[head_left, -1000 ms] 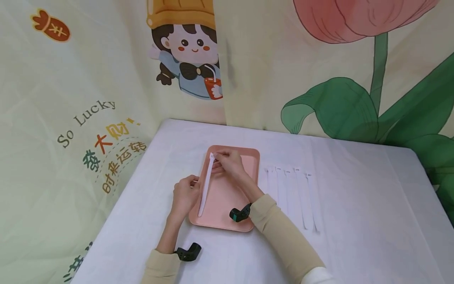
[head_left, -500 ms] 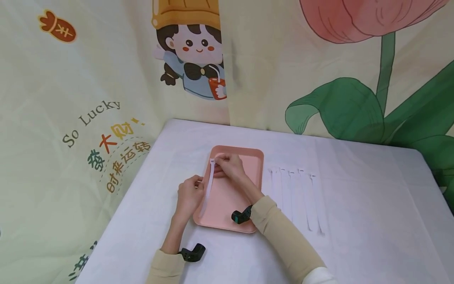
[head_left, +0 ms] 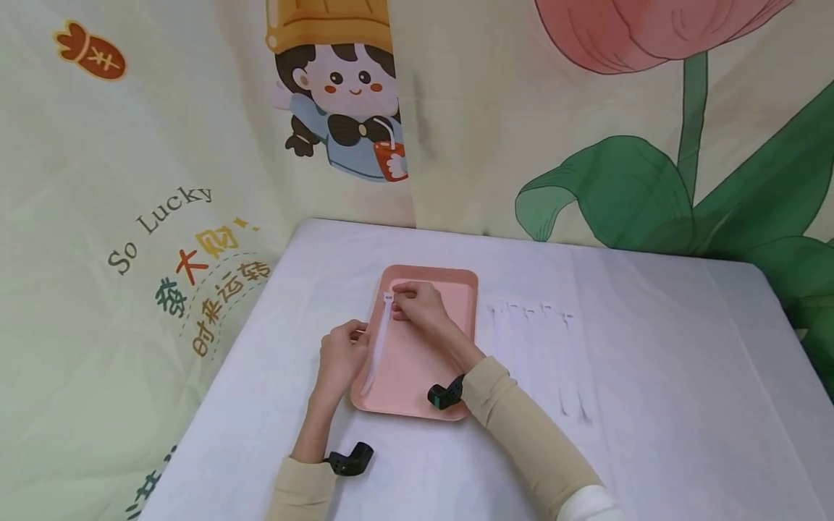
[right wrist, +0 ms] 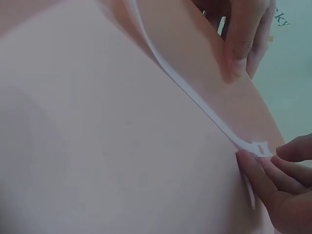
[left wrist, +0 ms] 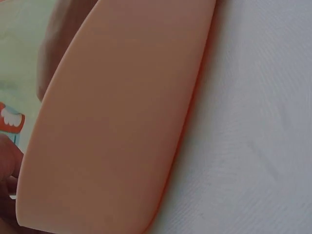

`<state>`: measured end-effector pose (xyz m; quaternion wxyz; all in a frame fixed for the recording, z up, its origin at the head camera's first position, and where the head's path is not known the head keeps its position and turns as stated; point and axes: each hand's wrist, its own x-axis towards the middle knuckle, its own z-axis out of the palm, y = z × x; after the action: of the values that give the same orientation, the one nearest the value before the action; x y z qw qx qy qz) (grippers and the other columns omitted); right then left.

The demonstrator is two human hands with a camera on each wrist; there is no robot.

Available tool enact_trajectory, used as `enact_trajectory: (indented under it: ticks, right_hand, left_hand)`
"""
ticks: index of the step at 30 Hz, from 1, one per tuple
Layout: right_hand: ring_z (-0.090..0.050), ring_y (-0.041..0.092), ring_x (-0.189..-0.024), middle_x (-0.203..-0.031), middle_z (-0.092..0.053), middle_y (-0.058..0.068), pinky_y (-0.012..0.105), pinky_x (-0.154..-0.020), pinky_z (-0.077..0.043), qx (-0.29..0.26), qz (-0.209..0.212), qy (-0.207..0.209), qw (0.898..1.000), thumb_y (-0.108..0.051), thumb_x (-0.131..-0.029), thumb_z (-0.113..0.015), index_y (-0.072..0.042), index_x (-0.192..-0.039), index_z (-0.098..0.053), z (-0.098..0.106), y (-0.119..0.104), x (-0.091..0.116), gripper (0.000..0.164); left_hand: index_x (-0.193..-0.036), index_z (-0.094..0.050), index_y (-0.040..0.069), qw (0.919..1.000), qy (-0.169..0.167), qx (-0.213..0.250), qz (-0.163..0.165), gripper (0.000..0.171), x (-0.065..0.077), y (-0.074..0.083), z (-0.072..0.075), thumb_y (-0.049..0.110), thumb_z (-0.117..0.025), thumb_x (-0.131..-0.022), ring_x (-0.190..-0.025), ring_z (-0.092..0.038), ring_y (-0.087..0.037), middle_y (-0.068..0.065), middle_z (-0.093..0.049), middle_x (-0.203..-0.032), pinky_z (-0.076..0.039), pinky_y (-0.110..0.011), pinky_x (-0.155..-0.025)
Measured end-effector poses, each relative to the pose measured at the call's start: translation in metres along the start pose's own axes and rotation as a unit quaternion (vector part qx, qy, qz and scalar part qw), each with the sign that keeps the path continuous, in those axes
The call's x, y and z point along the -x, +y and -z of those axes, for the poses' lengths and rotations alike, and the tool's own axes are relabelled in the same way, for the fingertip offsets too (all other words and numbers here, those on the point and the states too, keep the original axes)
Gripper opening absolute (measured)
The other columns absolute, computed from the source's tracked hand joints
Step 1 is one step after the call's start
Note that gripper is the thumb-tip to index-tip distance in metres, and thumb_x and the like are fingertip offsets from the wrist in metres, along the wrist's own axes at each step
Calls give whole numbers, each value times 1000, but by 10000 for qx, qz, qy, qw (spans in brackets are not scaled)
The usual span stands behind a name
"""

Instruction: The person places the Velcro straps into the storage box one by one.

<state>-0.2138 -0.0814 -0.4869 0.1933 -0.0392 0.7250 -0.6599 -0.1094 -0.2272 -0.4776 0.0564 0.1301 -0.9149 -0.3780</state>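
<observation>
A white slotted cable strap [head_left: 379,351] lies lengthwise along the left side of the pink tray [head_left: 417,369]. My right hand [head_left: 423,310] is at its far end, where thumb and fingers pinch the strap beside its slotted head [right wrist: 261,148]. My left hand [head_left: 342,356] grips the tray's left wall. In the right wrist view the left thumb [right wrist: 238,67] presses inside that wall, while the left wrist view shows mostly the tray's outer side [left wrist: 117,112].
Several more white straps [head_left: 565,362] lie side by side on the white tablecloth [head_left: 677,376], right of the tray. A printed cloth backdrop [head_left: 462,145] hangs behind the table. A black wrist camera [head_left: 352,459] is worn on each arm.
The strap's slotted head has come slightly nearer and lower in the tray, with my right hand following. My left hand stays at the tray's left wall.
</observation>
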Motion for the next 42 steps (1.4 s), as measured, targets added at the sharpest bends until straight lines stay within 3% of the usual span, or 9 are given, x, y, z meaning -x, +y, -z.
enact_trajectory:
  ticks: [6,12,18,24,30,42]
  right_hand:
    - [-75,33,-100,-127,-69,21,34,-81,-62,171,-109,-50,9998,-2,-101,-57,4,-137,-61,13,-9,9,36]
    - [-73,38,-105,-123,-69,26,43,-88,-60,115,-55,-165,9998,-5,-104,-55,4,-136,-61,30,-27,24,35]
    - [-70,40,-112,-128,-67,27,49,-96,-57,-40,245,-289,9993,-5,-104,-54,5,-138,-59,57,-41,36,36]
    - [-72,37,-108,-124,-68,26,49,-95,-57,-227,659,116,9975,-6,-103,-56,5,-134,-63,95,-36,50,33]
    - [-72,33,-106,-123,-69,25,45,-95,-58,-297,735,533,9954,-8,-105,-55,5,-133,-63,129,-21,61,32]
    - [-69,32,-116,-128,-68,19,38,-98,-56,-163,550,1232,9907,-9,-105,-55,3,-132,-64,163,3,67,31]
  left_hand:
    - [-111,-74,-4,10000,-25,-5,-75,23,2,2,0,1,-60,-94,-80,-73,-31,-21,-76,-93,-56,-38,-66]
    - [-112,-73,-5,9999,-22,-66,-123,24,3,4,0,0,-59,-94,-74,-71,-28,-21,-75,-92,-55,-36,-62]
    - [-113,-73,-5,9999,7,-92,-118,24,2,6,1,3,-59,-96,-78,-72,-31,-22,-75,-94,-57,-40,-66]
    - [-114,-72,-6,9999,29,-70,-142,25,2,8,-1,2,-57,-96,-83,-72,-35,-23,-75,-95,-58,-44,-71]
    - [-115,-72,-5,10000,32,-48,-78,25,2,4,0,3,-58,-96,-87,-73,-36,-23,-75,-98,-58,-48,-76]
    - [-115,-72,-7,10000,-19,-7,-69,25,1,5,-4,3,-58,-97,-83,-72,-34,-23,-75,-97,-58,-43,-70]
